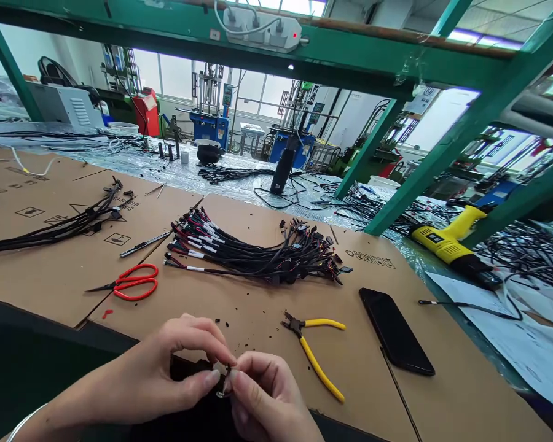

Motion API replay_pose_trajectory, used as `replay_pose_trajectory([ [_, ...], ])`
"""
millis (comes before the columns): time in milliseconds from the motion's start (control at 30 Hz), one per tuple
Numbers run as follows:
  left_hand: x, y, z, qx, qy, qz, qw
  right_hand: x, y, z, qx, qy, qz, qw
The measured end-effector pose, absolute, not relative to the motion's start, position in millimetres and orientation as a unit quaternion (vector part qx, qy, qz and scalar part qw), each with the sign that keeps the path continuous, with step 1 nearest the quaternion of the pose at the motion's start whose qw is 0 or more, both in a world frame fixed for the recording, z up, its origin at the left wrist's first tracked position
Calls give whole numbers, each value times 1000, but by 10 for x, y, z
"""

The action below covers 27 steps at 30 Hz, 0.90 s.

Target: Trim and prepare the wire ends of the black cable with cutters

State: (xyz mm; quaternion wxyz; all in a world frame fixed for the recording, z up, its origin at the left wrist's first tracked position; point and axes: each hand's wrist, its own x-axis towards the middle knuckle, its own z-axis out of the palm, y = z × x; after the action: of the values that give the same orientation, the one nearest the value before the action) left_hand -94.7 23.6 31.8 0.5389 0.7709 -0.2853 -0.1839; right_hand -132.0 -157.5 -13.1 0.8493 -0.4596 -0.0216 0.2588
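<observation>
My right hand (270, 393) pinches a small dark and metallic piece (226, 382) between thumb and forefinger, near the cardboard's front edge. Close against it on the left, my left hand (188, 362) has its fingertips curled at the piece; whether they grip it is hidden. Beyond my hands lies a bundle of black cables (258, 258) with white bands and small connectors. Red-handled scissors (136, 282) rest to the left, below a slim metal tool (144, 244). Yellow-handled cutters (316, 350) lie with handles apart to the right of my hands.
A black phone (396, 331) lies at the right, with a yellow heat gun (451, 242) behind it. More cables (69, 224) are at the left. A green frame (350, 55) crosses above, carrying a power strip (260, 31). Dark crumbs dot the cardboard (239, 215).
</observation>
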Motion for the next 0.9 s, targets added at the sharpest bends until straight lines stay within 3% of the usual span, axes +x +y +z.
replay_pose_trajectory([
  [200,-966,366,467,861,-411,-32,299,-1387,-1617,-139,-698,-10,179,693],
  [533,-987,334,601,816,-568,69,79,-1369,-1587,132,-832,-130,135,523],
  [700,-1000,335,552,809,-580,44,85,-1380,-1595,258,-851,-216,132,461],
  [800,-979,372,546,819,-550,-2,165,-1396,-1625,220,-847,-225,103,471],
  [900,-959,407,574,829,-531,-40,172,-1400,-1646,137,-840,-207,87,493],
])
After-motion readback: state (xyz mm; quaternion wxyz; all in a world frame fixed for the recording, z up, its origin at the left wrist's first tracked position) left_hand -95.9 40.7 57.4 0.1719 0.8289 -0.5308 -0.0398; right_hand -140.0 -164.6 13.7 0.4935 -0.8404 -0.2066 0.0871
